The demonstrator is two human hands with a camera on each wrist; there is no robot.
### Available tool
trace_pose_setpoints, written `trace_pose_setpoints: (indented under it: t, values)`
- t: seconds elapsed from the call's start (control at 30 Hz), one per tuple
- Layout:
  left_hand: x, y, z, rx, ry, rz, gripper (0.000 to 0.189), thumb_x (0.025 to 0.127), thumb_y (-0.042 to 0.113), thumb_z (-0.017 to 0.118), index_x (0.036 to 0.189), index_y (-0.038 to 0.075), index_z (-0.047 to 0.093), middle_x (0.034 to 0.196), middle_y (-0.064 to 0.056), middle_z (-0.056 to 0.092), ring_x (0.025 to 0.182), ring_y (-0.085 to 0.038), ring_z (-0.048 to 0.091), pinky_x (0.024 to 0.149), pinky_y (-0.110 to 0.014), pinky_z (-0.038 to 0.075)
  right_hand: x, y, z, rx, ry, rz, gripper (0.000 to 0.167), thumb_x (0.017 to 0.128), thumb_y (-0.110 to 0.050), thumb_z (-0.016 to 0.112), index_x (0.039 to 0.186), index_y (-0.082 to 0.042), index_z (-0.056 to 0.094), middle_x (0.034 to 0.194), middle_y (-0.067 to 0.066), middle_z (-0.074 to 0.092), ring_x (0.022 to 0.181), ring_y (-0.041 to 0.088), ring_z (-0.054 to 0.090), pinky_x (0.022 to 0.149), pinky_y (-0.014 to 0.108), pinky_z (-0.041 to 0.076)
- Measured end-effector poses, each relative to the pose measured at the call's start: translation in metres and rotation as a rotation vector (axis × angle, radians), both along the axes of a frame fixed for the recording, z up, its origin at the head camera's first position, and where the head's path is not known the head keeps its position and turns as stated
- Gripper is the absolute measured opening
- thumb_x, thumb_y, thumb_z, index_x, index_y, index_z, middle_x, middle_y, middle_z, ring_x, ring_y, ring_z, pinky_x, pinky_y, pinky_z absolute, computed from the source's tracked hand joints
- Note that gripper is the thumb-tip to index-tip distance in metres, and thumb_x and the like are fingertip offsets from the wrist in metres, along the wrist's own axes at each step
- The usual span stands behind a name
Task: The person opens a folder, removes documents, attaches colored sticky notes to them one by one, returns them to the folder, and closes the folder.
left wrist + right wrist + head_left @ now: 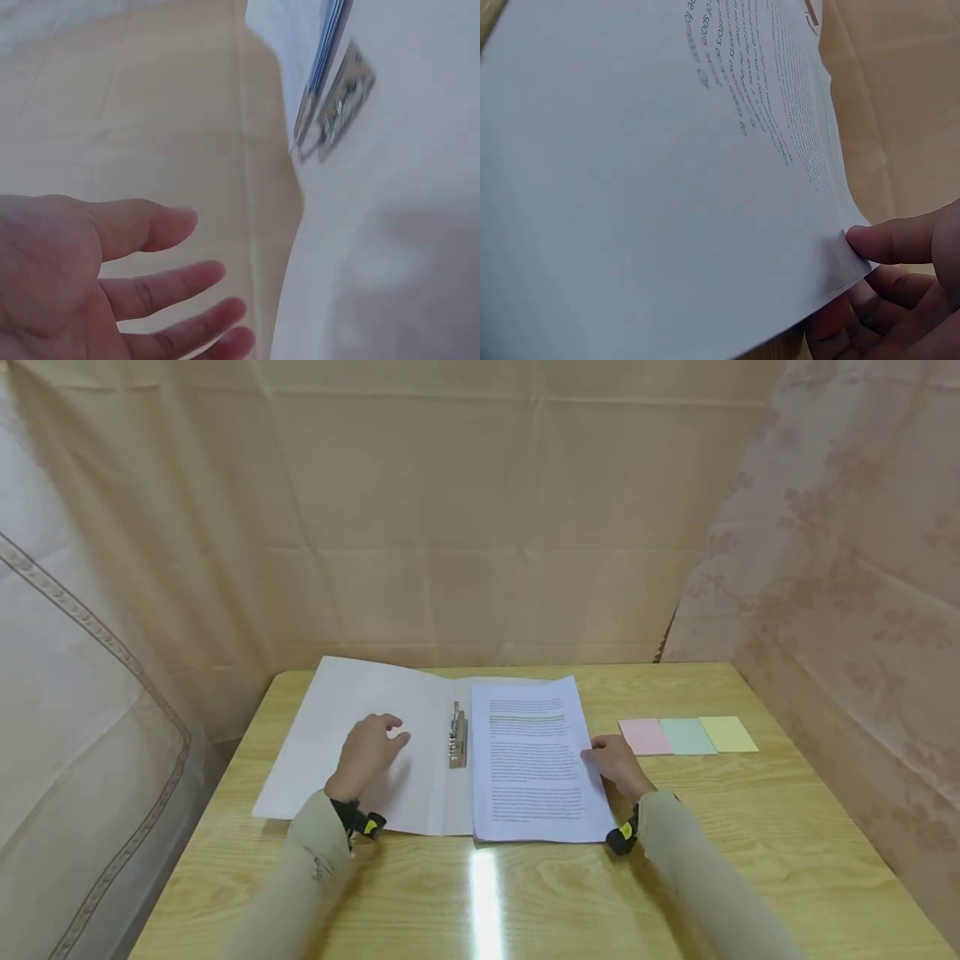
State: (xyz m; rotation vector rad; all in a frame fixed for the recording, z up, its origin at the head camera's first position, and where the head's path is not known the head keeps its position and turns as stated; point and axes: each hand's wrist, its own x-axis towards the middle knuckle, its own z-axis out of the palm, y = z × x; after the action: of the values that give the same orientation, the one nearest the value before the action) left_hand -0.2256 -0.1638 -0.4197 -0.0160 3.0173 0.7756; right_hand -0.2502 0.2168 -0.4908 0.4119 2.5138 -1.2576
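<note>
A white file folder lies spread on the table, with a metal clip mechanism along its spine. Printed sheets, with a green highlighted line near the top, cover the folder's right side. My right hand pinches the sheets' right edge; in the right wrist view the thumb is on top and the other fingers are underneath. Above the folder's bare left cover hovers my left hand, its fingers loosely bent and apart, holding nothing. The clip also shows in the left wrist view.
Pink, green and yellow sticky note pads lie in a row to the right of the sheets. The wooden table backs onto a beige curtain, with further cloth hanging at both sides.
</note>
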Motion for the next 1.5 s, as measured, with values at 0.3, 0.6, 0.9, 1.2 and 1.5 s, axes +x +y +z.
trace_pose_setpoints:
  t: [0.3, 0.6, 0.9, 1.2, 1.5]
  values:
    - [0.001, -0.045, 0.011, -0.079, 0.008, 0.146, 0.044, 0.094, 0.028, 0.059, 0.129, 0.0, 0.058, 0.135, -0.032, 0.048, 0.125, -0.051, 0.039, 0.097, -0.063, 0.035, 0.003, -0.001, 0.004, -0.012, 0.021, 0.003, 0.03, 0.094, -0.012, 0.056, 0.119, 0.005, 0.062, 0.104, 0.015, 0.058, 0.092, 0.026, 0.05, 0.074, 0.033, 0.039]
    - [0.01, -0.085, 0.005, -0.094, -0.075, 0.276, 0.055, 0.096, 0.028, 0.057, 0.138, -0.005, 0.044, 0.133, -0.037, 0.044, 0.12, -0.054, 0.039, 0.097, -0.064, 0.037, 0.005, -0.002, 0.002, -0.01, 0.039, 0.009, 0.024, 0.094, -0.012, 0.055, 0.111, 0.003, 0.064, 0.097, 0.012, 0.055, 0.087, 0.024, 0.05, 0.069, 0.032, 0.038]
    - [0.023, -0.101, -0.004, -0.069, -0.133, 0.371, 0.058, 0.097, 0.029, 0.047, 0.139, -0.009, 0.036, 0.131, -0.038, 0.046, 0.118, -0.055, 0.041, 0.09, -0.067, 0.038, 0.003, 0.0, -0.005, -0.011, 0.075, 0.02, 0.016, 0.093, -0.012, 0.057, 0.099, 0.001, 0.063, 0.086, 0.008, 0.052, 0.08, 0.021, 0.048, 0.064, 0.03, 0.036]
    - [0.018, -0.102, -0.005, -0.072, -0.097, 0.325, 0.057, 0.094, 0.017, 0.049, 0.141, -0.011, 0.034, 0.128, -0.04, 0.045, 0.115, -0.056, 0.045, 0.091, -0.063, 0.041, 0.004, 0.001, -0.002, -0.005, 0.034, 0.01, 0.03, 0.095, -0.014, 0.055, 0.118, 0.003, 0.063, 0.102, 0.013, 0.059, 0.091, 0.025, 0.051, 0.073, 0.032, 0.04]
    - [0.013, -0.105, -0.003, 0.119, 0.022, 0.356, 0.057, 0.091, 0.005, 0.044, 0.146, -0.007, 0.033, 0.138, -0.038, 0.04, 0.125, -0.054, 0.037, 0.103, -0.063, 0.033, 0.005, 0.001, -0.004, -0.02, 0.087, 0.017, 0.022, 0.092, -0.012, 0.059, 0.106, 0.002, 0.067, 0.093, 0.011, 0.06, 0.083, 0.022, 0.052, 0.066, 0.028, 0.039]
